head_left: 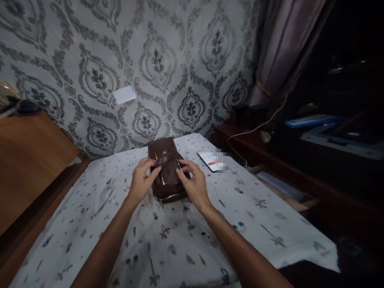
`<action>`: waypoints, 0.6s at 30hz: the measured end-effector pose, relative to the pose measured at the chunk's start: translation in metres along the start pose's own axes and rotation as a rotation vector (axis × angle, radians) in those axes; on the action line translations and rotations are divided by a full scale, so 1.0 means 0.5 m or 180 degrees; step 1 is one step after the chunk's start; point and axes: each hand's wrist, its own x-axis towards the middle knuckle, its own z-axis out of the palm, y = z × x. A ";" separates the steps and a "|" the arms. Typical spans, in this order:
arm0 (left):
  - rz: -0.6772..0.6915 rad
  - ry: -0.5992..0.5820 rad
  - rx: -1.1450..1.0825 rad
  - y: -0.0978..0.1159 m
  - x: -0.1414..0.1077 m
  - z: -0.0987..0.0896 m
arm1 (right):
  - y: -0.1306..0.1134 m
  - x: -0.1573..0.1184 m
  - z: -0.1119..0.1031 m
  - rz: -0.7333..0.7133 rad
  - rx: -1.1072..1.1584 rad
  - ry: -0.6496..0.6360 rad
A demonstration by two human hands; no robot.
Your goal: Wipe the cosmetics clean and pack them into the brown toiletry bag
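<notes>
A dark brown bag (169, 170) with gold-coloured zips and a strap across its upper front lies on a white patterned cloth (168, 240). At the bag's left side is my left hand (142, 180), its thumb and fingertips closed on the bag's edge near the strap. My right hand (195, 182) grips the right side beside a zip, thumb on the front and fingers curled at the edge. Just right of the bag lies a phone (208, 160) with its screen lit, part of it blurred out.
A wooden panel (33, 160) rises at the left. Behind the cloth stands a patterned wall with a white card (124, 95) on it. To the right are a dark red ledge (279, 168), a white cable (255, 130), a curtain (282, 52) and a blue-edged item (312, 121).
</notes>
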 end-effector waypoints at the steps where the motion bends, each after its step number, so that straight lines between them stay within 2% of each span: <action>1: -0.0015 -0.0015 0.0133 0.006 0.004 0.000 | -0.001 -0.005 -0.002 0.0022 0.0032 -0.0001; 6: 0.0195 -0.0027 0.0543 0.033 0.053 0.017 | -0.002 -0.033 -0.004 0.0127 0.0298 0.0131; 9: 0.0420 -0.0279 0.0915 0.038 0.095 0.044 | 0.001 -0.042 0.000 0.0286 0.0467 0.0171; 12: 0.0404 -0.0458 0.1220 0.032 0.127 0.071 | 0.005 -0.041 0.001 0.0380 0.0571 0.0119; 15: 0.0270 -0.0303 0.1196 0.022 0.142 0.088 | 0.007 -0.038 -0.001 0.0427 0.0617 0.0029; 18: 0.0067 -0.0107 0.0817 0.009 0.146 0.093 | 0.009 -0.037 -0.002 0.0465 0.0672 -0.0034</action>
